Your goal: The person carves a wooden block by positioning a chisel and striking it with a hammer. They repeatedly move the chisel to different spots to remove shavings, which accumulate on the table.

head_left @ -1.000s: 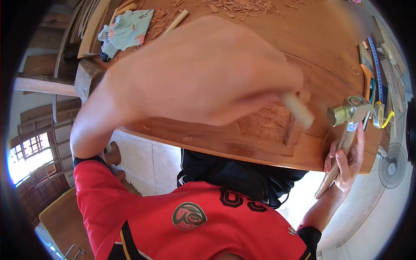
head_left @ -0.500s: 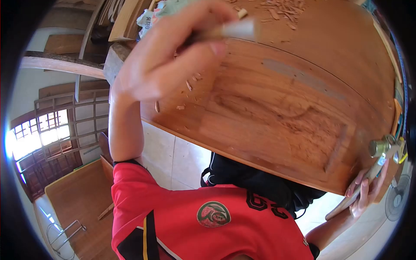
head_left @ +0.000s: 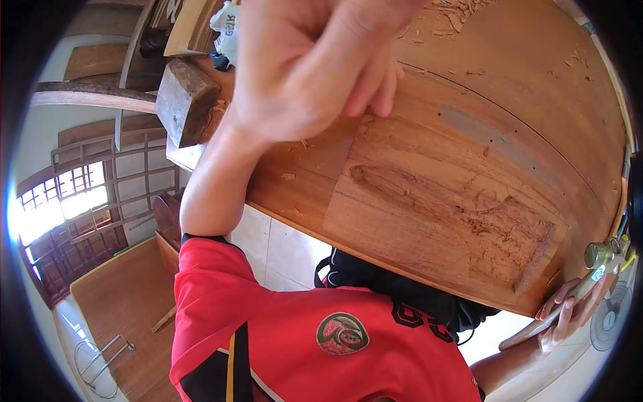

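Observation:
My left hand (head_left: 301, 80) is raised close to the camera over the back left of the wooden table (head_left: 301, 177). Its lower fingers are curled; the top of the hand runs out of view, and what it grips cannot be made out. At the table's right front corner, my right hand (head_left: 566, 311) is wrapped round the wooden handle of a hammer (head_left: 603, 258), its metal head pointing up. Between the hands lies a wooden panel (head_left: 402, 228) with carved hollows and loose chips, most of them at its right end.
A worn wood block (head_left: 184, 100) sits at the table's left corner, near a white printed bag (head_left: 228, 30). Shavings (head_left: 459, 13) lie at the back. A black bag (head_left: 375, 275) is below the front edge. A fan (head_left: 611, 315) stands right, a brown board (head_left: 127, 315) lower left.
My left hand has moved up and right, nearer the camera, and the pale tool it held has left view. The view has shifted, showing more of the wood block. My right hand keeps the hammer.

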A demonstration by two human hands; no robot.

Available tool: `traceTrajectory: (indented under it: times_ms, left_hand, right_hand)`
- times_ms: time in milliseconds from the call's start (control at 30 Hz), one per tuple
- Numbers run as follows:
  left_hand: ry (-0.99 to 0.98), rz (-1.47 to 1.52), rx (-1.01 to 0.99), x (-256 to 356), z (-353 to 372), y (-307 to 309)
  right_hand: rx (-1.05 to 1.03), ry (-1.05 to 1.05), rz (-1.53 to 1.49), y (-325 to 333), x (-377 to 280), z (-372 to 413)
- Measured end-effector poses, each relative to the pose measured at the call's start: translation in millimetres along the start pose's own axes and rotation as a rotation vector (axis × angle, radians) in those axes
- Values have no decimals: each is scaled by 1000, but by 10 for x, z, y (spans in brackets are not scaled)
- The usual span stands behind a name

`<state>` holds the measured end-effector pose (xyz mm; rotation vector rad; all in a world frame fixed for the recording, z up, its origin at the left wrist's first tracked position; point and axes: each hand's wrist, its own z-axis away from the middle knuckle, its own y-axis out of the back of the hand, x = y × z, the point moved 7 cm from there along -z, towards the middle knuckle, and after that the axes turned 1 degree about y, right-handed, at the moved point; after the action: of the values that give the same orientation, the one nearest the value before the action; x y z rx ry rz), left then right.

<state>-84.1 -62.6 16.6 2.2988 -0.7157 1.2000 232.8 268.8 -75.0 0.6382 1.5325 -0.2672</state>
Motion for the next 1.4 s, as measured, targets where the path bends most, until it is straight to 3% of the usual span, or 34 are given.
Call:
traceTrajectory:
  times_ms: [33,167,267,333,400,467,500,600,700,800,900,1000,1100,1267,1333,1367,1400]
  left_hand:
    - [38,-21,-12,-37,30,-35]
    - [697,-48,-66,-14,15,-67]
    - [660,-323,-308,-41,136,29]
    - [456,-640,-387,-11,254,65]
    - [695,-611,-593,-118,402,104]
    - [701,-639,-723,-179,461,77]
    - [554,-604,-728,-171,474,-2]
    - [689,-551,-673,-212,489,-57]
    - [322,-719,-641,-188,399,-161]
    - [450,-698,-612,-236,278,-338]
    - [509,-730,-745,-236,66,-579]
    - [319,-794,-764,-288,-135,-778]
    - [309,-824,-787,-309,-370,-873]
    - [876,-550,-312,-97,-867,-1128]
    - [590,-648,-232,-45,-851,-1177]
    - [186,-788,-257,-66,-615,-1189]
    - [-2,-766,-299,13,-434,-1338]
  right_hand:
    - [1,-5,6,-4,-9,3]
    - [-31,28,6,-38,-34,-18]
    - [-44,16,7,-51,-40,-13]
    - [-28,2,23,-56,-54,-7]
    - [-22,3,36,-47,-51,-6]
    - [-14,17,44,-30,-34,-13]
    - [-16,13,29,-46,-39,-9]
    - [-26,36,-15,-42,-48,0]
    - [17,-14,-61,18,-11,27]
    - [30,-24,-116,1,-23,21]
    - [44,-78,-198,-23,3,31]
    - [42,-92,-243,-32,4,25]
    - [54,-68,-293,-20,-8,13]
    - [79,-48,-363,18,24,18]
    - [132,-67,-400,4,4,6]
    - [138,-68,-405,19,17,-3]
    - [147,-70,-410,29,29,1]
